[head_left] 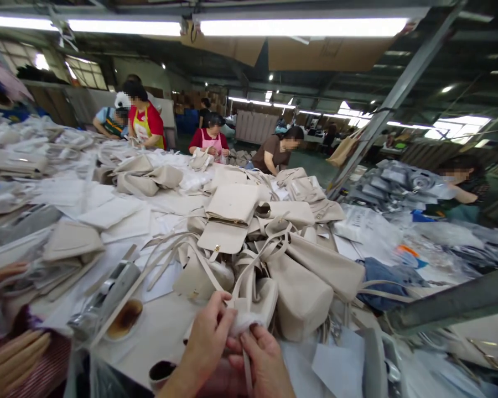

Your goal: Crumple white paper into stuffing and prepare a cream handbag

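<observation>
- Pinching the cream handbag (253,307) with both our left hand (207,337) and right hand (261,359), fingers closed on its edge.
- We judge it soft and light; best gripped near the strap.

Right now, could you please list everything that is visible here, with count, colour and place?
beige handbags: a pile, too many to count, beige, centre of the table
white wad: one, white, pinched at the mouth of the nearest handbag
small dish: one, brown inside, left of the hands
cup: one, dark inside, at the bottom edge
blue cloth: one, blue, right of the pile
co-workers: at least five, along the far and right sides
neighbour's hand: one, bottom left corner
left hand: one, on the wad
right hand: one, fingers on the wad and a strap
</observation>
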`<state>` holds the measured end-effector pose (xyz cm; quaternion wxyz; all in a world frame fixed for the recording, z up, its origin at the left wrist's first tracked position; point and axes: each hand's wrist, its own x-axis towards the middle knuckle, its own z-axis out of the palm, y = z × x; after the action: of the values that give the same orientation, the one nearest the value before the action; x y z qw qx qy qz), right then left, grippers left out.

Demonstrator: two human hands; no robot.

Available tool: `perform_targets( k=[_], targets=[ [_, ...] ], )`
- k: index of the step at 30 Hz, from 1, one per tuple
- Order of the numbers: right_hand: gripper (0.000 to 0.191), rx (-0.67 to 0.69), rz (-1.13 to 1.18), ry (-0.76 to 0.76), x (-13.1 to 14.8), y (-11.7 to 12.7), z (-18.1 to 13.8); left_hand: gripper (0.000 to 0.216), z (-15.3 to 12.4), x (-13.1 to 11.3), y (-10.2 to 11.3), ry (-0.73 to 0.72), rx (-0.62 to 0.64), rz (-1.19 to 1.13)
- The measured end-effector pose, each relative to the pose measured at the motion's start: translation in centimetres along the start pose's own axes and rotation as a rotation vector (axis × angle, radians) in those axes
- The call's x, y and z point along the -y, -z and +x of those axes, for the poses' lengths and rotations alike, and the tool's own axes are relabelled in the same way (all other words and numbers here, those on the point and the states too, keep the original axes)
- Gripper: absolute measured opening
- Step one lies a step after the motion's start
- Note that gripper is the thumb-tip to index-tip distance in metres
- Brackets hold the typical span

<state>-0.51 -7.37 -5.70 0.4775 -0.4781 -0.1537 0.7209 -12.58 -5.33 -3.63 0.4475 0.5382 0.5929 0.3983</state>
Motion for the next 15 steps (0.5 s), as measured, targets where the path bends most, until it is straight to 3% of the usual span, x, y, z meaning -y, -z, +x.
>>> perform_targets(
  k=[4, 8, 11, 13, 15],
  targets=[
    [0.069, 0.004, -0.084, 0.006, 0.1, 0.7, 0.0, 0.018, 1.8, -0.7, -0.1, -0.073, 0.152, 0.049],
    [0.068, 0.186, -0.319, -0.12, 0.3, 2.3, -0.5, 0.026, 0.6, -3.1, 0.4, -0.451, 0.02, 0.245],
    [0.063, 0.254, -0.42, -0.138, 0.9, 3.1, -1.1, 0.033, -1.7, -3.3, 0.7, -0.655, 0.186, 0.353],
    [0.053, 0.318, -0.408, -0.131, 1.6, 3.3, -1.4, 0.034, -3.1, -2.2, 0.7, -0.629, 0.311, 0.298],
    [0.043, 0.405, -0.408, -0.117, 2.4, 3.3, -1.5, 0.032, -3.9, -0.5, 0.5, -0.535, 0.326, 0.169]
  ],
)
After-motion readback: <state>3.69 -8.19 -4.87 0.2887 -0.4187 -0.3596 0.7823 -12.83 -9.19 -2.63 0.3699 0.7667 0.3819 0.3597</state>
